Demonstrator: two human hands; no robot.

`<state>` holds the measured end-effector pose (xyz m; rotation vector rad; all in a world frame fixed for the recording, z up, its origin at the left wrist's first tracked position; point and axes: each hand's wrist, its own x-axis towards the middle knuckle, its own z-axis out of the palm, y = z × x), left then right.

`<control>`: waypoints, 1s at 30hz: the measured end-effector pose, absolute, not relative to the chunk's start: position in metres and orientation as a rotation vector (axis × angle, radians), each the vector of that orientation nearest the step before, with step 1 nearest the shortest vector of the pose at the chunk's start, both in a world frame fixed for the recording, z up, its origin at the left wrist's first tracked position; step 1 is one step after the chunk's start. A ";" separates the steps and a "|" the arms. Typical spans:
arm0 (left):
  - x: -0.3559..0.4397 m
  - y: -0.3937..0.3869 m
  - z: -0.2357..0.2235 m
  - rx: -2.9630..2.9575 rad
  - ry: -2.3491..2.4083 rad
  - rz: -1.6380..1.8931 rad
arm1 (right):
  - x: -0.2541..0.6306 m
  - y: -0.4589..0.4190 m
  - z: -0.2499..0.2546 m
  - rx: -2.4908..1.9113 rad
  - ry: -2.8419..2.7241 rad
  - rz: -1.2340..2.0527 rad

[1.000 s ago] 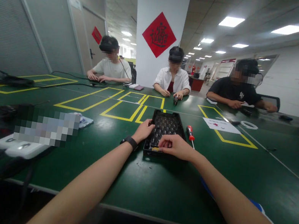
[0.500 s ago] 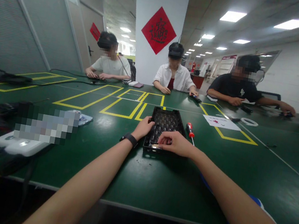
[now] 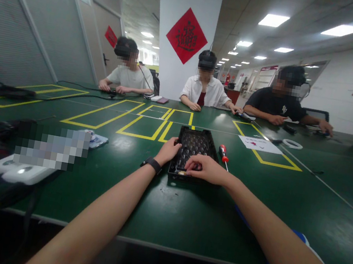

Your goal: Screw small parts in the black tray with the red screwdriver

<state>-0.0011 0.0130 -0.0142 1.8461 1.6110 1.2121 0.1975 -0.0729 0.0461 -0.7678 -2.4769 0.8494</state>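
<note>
Black tray, a shallow rectangular piece with a perforated floor, is seen lying flat on the green surface, straight ahead of the wearer and beyond arm's middle reach. Its left edge is gripped by the left hand, thumb and fingers curled over the rim, with a dark watch band worn on that wrist. The near right corner of the tray is covered by the right hand, whose fingers are pinched narrowly together over something small and pale at the near rim; what is pinched cannot be made out. A screwdriver with a red handle is laid just beside the tray's right edge. Yellow tape outlines are marked on the surface beyond the tray, and a white sheet of paper is set farther right. To the near left, white devices and dark cables are placed. At the far side of the surface three other people are seated, their hands resting on it, and a red diamond sign is hung on the white pillar behind them.
</note>
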 end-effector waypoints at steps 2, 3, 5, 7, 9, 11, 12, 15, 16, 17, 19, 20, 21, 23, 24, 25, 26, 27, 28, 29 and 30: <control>-0.001 0.013 -0.014 1.851 1.610 1.213 | 0.198 -0.073 0.046 -0.777 -2.489 0.852; -0.001 0.013 -0.014 1.855 1.611 1.215 | 0.198 -0.072 0.046 -0.784 -2.494 0.845; -0.001 0.013 -0.014 1.860 1.615 1.217 | 0.198 -0.072 0.045 -0.795 -2.494 0.819; 0.000 0.013 -0.014 1.858 1.617 1.218 | 0.197 -0.071 0.045 -0.793 -2.474 0.796; 0.000 0.012 -0.013 1.856 1.610 1.217 | 0.197 -0.072 0.044 -0.787 -2.442 0.788; 0.000 0.011 -0.012 1.854 1.605 1.219 | 0.196 -0.073 0.045 -0.781 -2.418 0.780; 0.000 0.011 -0.012 1.852 1.607 1.219 | 0.196 -0.074 0.045 -0.777 -2.415 0.772; 0.000 0.011 -0.012 1.850 1.622 1.218 | 0.196 -0.075 0.046 -0.757 -2.422 0.745; 0.000 0.011 -0.012 1.852 1.621 1.219 | 0.196 -0.075 0.046 -0.752 -2.423 0.739; 0.000 0.011 -0.013 1.854 1.617 1.220 | 0.196 -0.075 0.045 -0.748 -2.424 0.735; 0.000 0.012 -0.013 1.860 1.609 1.223 | 0.196 -0.074 0.045 -0.748 -2.425 0.735; 0.000 0.012 -0.013 1.860 1.610 1.223 | 0.196 -0.074 0.045 -0.754 -2.427 0.733; 0.000 0.012 -0.014 1.856 1.616 1.221 | 0.196 -0.074 0.044 -0.763 -2.431 0.732; 0.000 0.013 -0.014 1.850 1.623 1.215 | 0.196 -0.073 0.044 -0.780 -2.440 0.720; 0.000 0.013 -0.014 1.846 1.625 1.216 | 0.196 -0.072 0.044 -0.785 -2.445 0.703; -0.001 0.013 -0.014 1.842 1.625 1.218 | 0.196 -0.072 0.044 -0.787 -2.449 0.682; -0.001 0.014 -0.014 1.842 1.623 1.221 | 0.196 -0.072 0.044 -0.788 -2.452 0.661; -0.001 0.014 -0.015 1.844 1.619 1.225 | 0.196 -0.071 0.044 -0.789 -2.453 0.641; -0.001 0.014 -0.015 1.848 1.616 1.226 | 0.196 -0.071 0.043 -0.790 -2.453 0.628; -0.001 0.014 -0.015 1.852 1.615 1.227 | 0.196 -0.071 0.043 -0.792 -2.454 0.624; -0.001 0.014 -0.015 1.858 1.613 1.227 | 0.196 -0.071 0.043 -0.795 -2.453 0.630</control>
